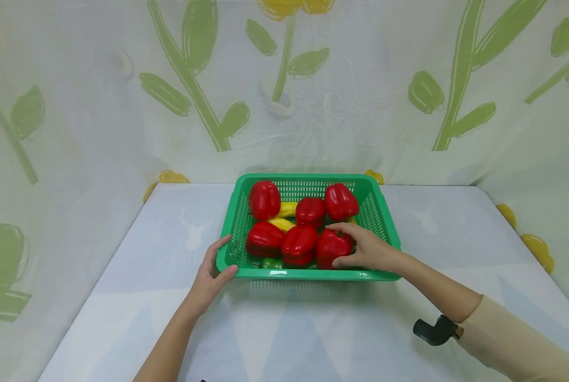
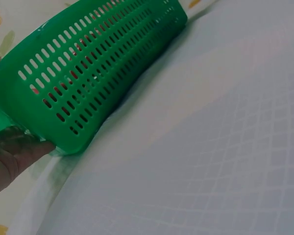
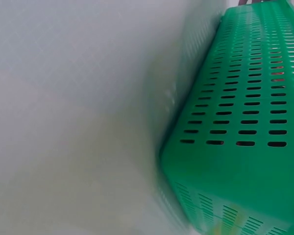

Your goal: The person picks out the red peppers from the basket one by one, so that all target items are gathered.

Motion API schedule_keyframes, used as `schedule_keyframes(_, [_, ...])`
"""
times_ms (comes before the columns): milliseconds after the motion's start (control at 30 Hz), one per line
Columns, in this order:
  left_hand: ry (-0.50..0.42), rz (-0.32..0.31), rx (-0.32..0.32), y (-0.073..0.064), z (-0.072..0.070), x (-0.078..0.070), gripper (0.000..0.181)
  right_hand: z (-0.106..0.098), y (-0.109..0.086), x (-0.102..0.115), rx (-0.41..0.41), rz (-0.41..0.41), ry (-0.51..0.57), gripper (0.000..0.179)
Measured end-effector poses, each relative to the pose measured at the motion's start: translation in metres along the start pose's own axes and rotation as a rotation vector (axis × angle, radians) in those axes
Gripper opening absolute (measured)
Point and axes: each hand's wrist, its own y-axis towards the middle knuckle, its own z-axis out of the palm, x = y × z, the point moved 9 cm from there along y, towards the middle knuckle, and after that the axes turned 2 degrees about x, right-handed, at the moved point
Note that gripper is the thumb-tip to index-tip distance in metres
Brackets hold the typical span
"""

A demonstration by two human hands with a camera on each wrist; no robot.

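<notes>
A green plastic basket (image 1: 308, 274) with slotted walls stands on the table and holds several red bell peppers (image 1: 300, 245). My left hand (image 1: 205, 285) grips its front left corner, thumb on the front rim and fingers at the left side. In the left wrist view, fingers (image 2: 19, 154) show at the corner of the basket (image 2: 27, 115). Inside the basket, at the front right, my right hand (image 1: 371, 250) grips a red bell pepper (image 1: 331, 250) between thumb and fingers. The right wrist view shows only the basket's outer wall (image 3: 210, 178); that hand is out of sight there.
Among the peppers lie yellow elongated pieces (image 1: 282, 224) and something green (image 1: 271, 263), partly covered. The table (image 1: 284, 329) has a pale patterned cloth. Behind it hangs a flower-print curtain (image 1: 351, 106). A black device (image 1: 435, 330) is at the right sleeve.
</notes>
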Motion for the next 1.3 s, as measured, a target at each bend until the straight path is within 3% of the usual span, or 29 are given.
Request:
schedule_keyframes(667, [-0.002, -0.01, 0.015, -0.001, 0.0, 0.001, 0.063, -0.025, -0.001, 0.0, -0.16, 0.024, 0.028, 0.059])
schedule_keyframes(1033, [0.009, 0.007, 0.022, 0.0, 0.0, 0.0, 0.062, -0.052, -0.006, 0.0, -0.157, 0.098, 0.121, 0.065])
schedule_keyframes(1300, [0.003, 0.008, 0.023, 0.0, 0.0, 0.001, 0.062, -0.07, -0.008, -0.002, -0.179, 0.106, 0.163, 0.06])
